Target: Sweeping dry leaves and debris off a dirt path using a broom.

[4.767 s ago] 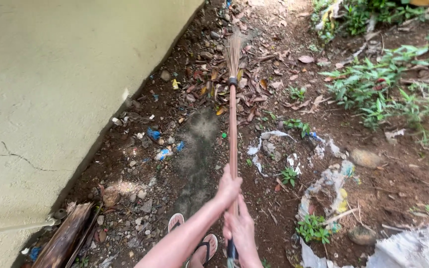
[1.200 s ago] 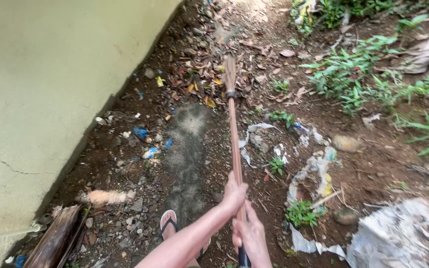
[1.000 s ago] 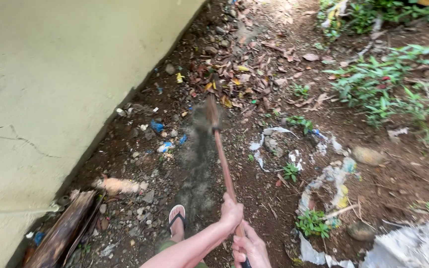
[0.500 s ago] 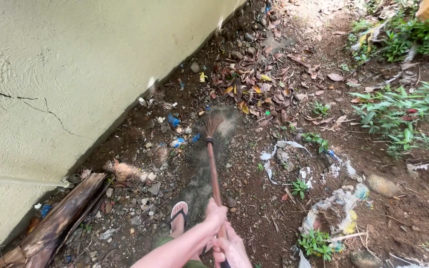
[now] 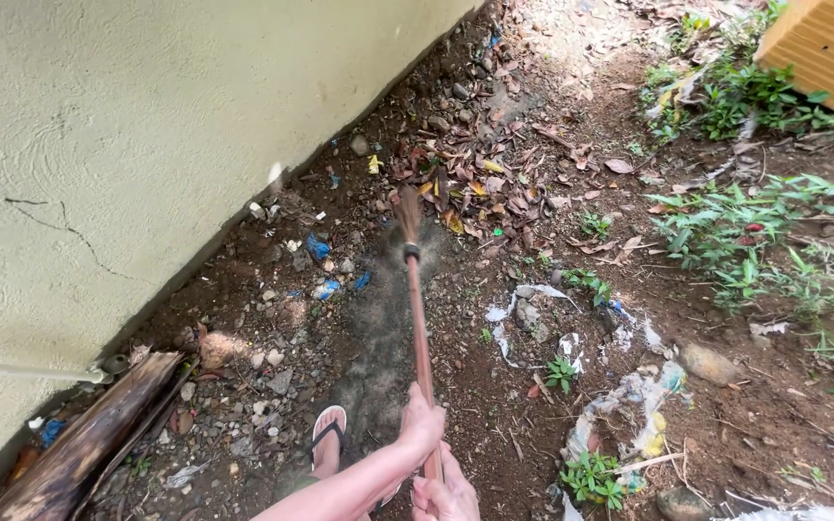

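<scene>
Rough cracked plaster wall [image 5: 147,145] on the left, a splintered plank [image 5: 79,444] along its foot. Left hand [image 5: 422,425] has its fingers clamped round the thin wooden broom [image 5: 419,309]; right hand [image 5: 446,494] grips just below. Bristles touch gritty soil beside dry leaves [image 5: 480,178]. Open dirt lies right, weeds [image 5: 736,241] edging it.
</scene>
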